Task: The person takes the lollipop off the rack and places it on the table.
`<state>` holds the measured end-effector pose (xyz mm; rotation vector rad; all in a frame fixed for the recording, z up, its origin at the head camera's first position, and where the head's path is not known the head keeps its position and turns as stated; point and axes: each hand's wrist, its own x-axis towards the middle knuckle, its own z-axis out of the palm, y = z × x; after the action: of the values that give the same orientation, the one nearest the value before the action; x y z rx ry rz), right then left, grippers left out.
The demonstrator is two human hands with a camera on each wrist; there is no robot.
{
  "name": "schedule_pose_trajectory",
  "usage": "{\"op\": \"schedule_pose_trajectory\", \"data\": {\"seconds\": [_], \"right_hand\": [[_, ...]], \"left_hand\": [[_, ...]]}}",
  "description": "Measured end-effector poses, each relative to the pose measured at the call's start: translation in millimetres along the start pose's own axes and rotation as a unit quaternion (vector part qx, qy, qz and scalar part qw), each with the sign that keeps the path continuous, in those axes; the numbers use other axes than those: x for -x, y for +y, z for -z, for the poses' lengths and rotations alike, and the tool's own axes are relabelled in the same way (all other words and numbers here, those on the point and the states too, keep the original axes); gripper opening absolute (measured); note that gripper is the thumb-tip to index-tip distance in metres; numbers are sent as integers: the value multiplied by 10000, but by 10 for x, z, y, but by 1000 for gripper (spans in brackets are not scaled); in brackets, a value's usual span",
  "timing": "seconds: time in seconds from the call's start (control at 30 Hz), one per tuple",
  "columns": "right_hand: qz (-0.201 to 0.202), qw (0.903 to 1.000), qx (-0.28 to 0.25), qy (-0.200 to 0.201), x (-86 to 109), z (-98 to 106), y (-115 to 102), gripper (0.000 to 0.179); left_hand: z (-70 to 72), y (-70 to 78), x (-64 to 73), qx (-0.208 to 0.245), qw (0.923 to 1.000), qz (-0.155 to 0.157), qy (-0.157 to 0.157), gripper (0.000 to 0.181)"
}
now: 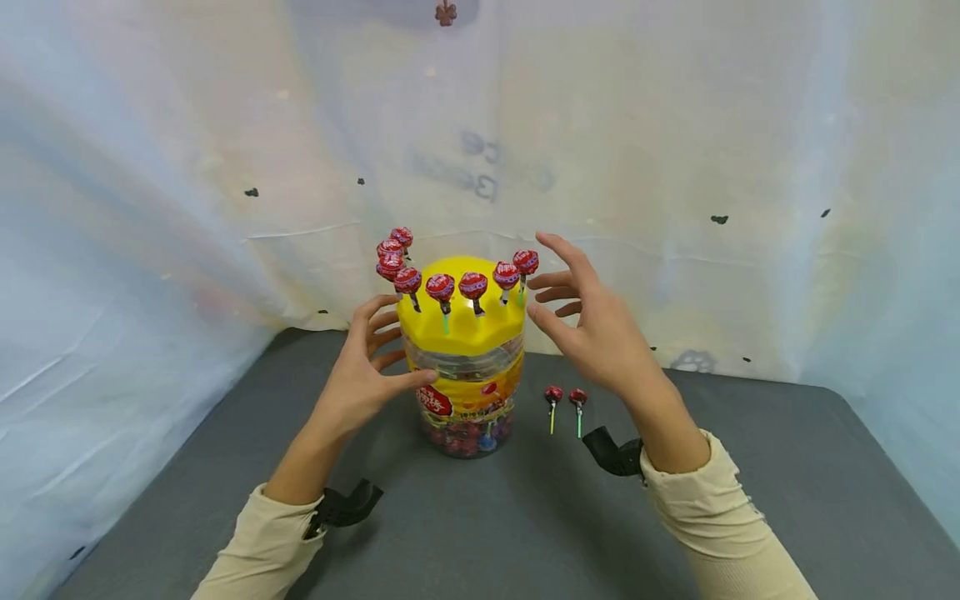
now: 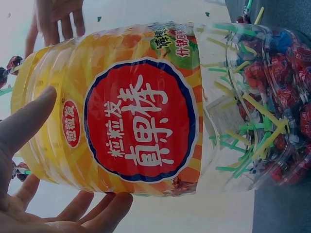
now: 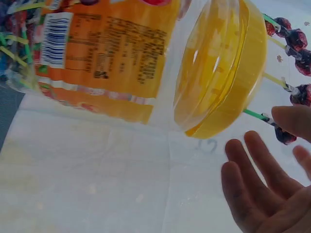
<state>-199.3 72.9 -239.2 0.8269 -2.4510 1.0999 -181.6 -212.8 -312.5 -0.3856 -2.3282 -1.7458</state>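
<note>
A clear plastic jar (image 1: 468, 387) with an orange and red label (image 2: 141, 121) stands upright, its lower part full of lollipops. Several red-wrapped lollipops (image 1: 473, 286) stick up by their sticks around the edge of its yellow lid (image 1: 465, 333). My left hand (image 1: 362, 379) holds the jar's left side, thumb across the front and fingers toward the back. On the other side my right hand (image 1: 592, 325) is raised with fingers spread and nothing in them. Its thumb is close beside the rightmost lollipop (image 1: 526, 262), which has a green stick.
Two loose lollipops (image 1: 553, 393) lie on the dark grey table (image 1: 480, 533) to the right of the jar, near my right wrist. A pale sheet (image 1: 630, 167) hangs behind the table and along its sides.
</note>
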Motion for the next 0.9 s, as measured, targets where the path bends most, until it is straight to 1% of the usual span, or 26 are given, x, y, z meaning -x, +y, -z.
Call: {"op": "schedule_pose_trajectory", "data": {"seconds": [0.1,0.23,0.4,0.57,0.9], "right_hand": [[132,9997,192,118,-30,-2,-4,69],[192,9993,262,208,-35,-41,7,64],[195,9988,303,343,-58,-91,1,64],[236,9981,345,447,-109,-111,-17,64],[323,9965,404,650,-157,-147,-34,58]], "left_hand": [[-37,-12,1,35,10000,16,-37,98],[-56,-23,22,48,10000,55,-26,98],[-41,-27,36,49,10000,84,15,98],[-18,-15,20,27,9999,89,56,98],[3,14,-6,59,10000,50,-23,98]]}}
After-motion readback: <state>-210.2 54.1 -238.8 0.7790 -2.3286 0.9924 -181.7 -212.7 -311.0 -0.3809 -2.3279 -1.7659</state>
